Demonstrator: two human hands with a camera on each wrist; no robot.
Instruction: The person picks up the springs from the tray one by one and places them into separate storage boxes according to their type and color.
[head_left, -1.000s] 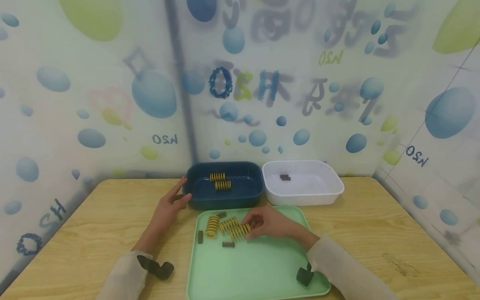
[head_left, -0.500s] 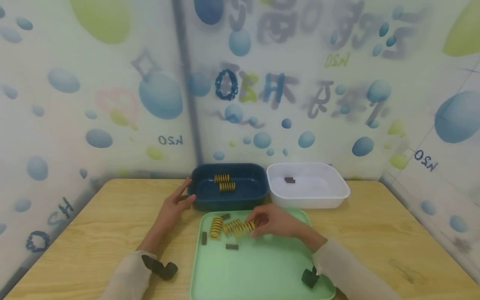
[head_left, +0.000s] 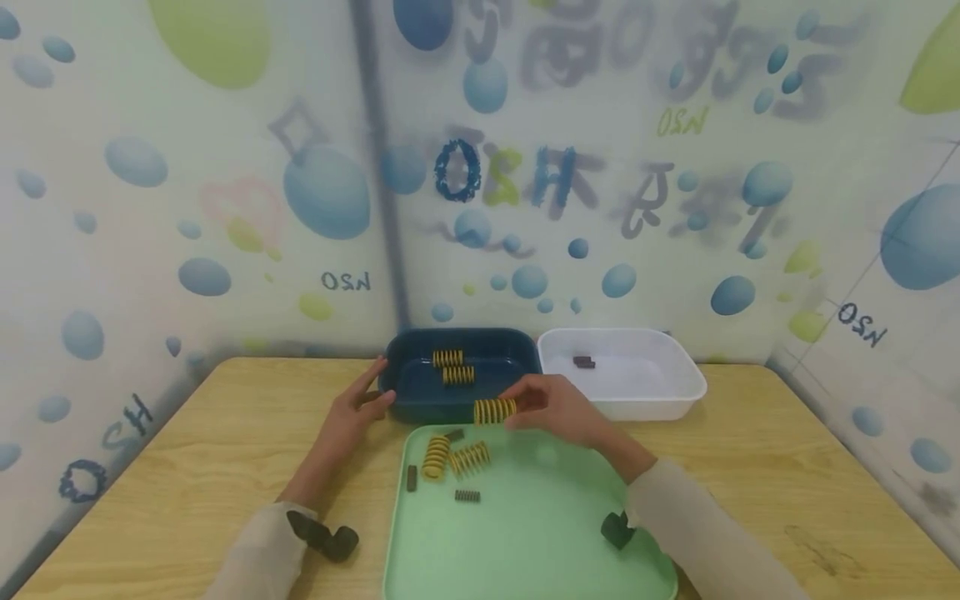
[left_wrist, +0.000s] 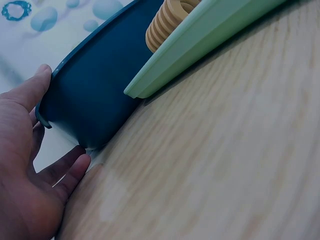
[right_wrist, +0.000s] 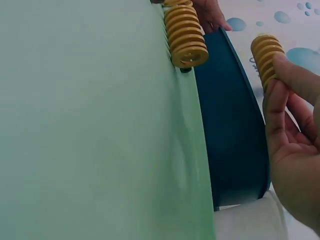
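Note:
My right hand (head_left: 558, 410) pinches a yellow coil spring (head_left: 495, 411) by one end, held in the air over the near rim of the dark blue bin (head_left: 457, 412). In the right wrist view thumb and fingers close on that spring (right_wrist: 266, 55). My left hand (head_left: 352, 421) rests its extended fingers against the bin's left side; the left wrist view shows thumb and fingers touching the blue wall (left_wrist: 95, 90). Two yellow springs (head_left: 447, 357) lie inside the bin. On the green tray (head_left: 525, 533) lie two more yellow springs (head_left: 469, 458) and three small dark springs (head_left: 467, 496).
A white bin (head_left: 637, 407) stands right of the blue one, with small dark springs (head_left: 583, 362) in it. Both bins stand behind the tray on a wooden table (head_left: 750, 483). A patterned wall (head_left: 630, 208) rises behind the table.
My right hand has lifted one yellow spring off the green tray and carried it up toward the blue bin. The left hand stays at the bin's side. The head view has shifted slightly.

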